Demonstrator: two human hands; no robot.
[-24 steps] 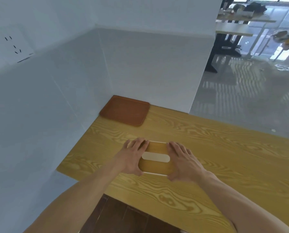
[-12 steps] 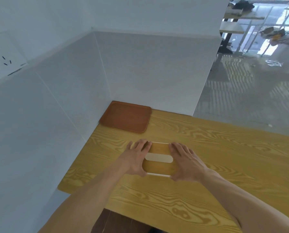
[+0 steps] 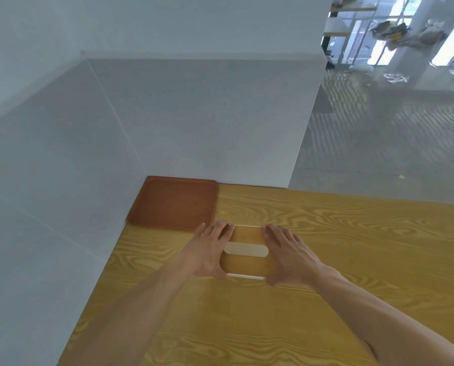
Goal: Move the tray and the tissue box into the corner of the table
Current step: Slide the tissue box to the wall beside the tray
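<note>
A brown square tray (image 3: 174, 203) lies flat in the far left corner of the wooden table (image 3: 326, 233), against both white walls. The tissue box (image 3: 247, 262) has a wood-coloured lid with a white oval slot and stands just in front of the tray's near right corner. My left hand (image 3: 210, 250) grips the box's left end and my right hand (image 3: 286, 256) grips its right end. My left fingertips reach close to the tray's near edge. The box's sides are hidden by my hands.
White partition walls (image 3: 194, 122) close off the table's left side and far left. Past the table's far right edge lies a glossy floor (image 3: 392, 143), with desks and windows beyond. Bare tabletop stretches right of the box.
Both hands have pushed the tissue box away from me, towards the tray; the gap between box and tray has shrunk. The tray has stayed put.
</note>
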